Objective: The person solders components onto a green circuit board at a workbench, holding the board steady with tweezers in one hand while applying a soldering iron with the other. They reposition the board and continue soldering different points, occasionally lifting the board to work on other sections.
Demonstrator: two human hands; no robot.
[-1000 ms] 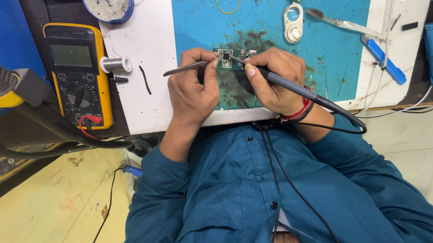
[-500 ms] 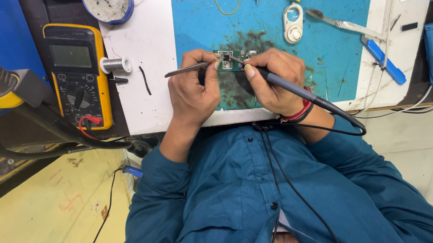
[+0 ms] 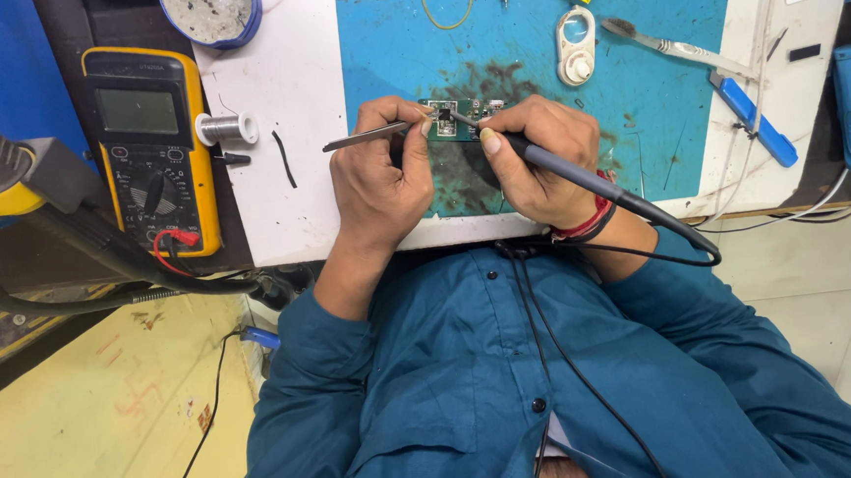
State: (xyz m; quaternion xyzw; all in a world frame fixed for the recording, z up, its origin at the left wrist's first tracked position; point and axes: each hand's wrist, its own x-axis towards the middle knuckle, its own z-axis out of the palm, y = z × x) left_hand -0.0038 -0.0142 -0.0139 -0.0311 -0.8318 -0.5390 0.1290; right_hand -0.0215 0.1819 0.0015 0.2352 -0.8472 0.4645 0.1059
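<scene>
While both forearms in teal sleeves reach forward from the near edge of the table point(image 3: 277, 219), the wrists rest just past that edge and the hands meet over the blue work mat point(image 3: 385, 64). On the left, the left hand point(image 3: 375, 188) is curled, thumb and forefinger pinched on a pair of tweezers point(image 3: 365, 136) whose shaft sticks out leftward, nearly level, while the tips point right onto the small green circuit board point(image 3: 458, 119). On the right, the right hand point(image 3: 539, 158) grips a dark soldering iron point(image 3: 579, 175) like a pen; its handle slants back toward the near right over the wrist, which wears red and black bands, and its tip comes down onto the board beside the tweezer tips. A black cable point(image 3: 682, 248) loops from the handle's end back across the shirt. That board lies on a dark, stained patch of the mat, just beyond the fingertips of both hands. Farther left stand a spool of solder wire point(image 3: 225, 128) and a yellow multimeter point(image 3: 149, 148). Beyond the board lie a white oval holder point(image 3: 576, 48), a brush point(image 3: 675, 49) and, at far left, a round tin point(image 3: 210, 11).
</scene>
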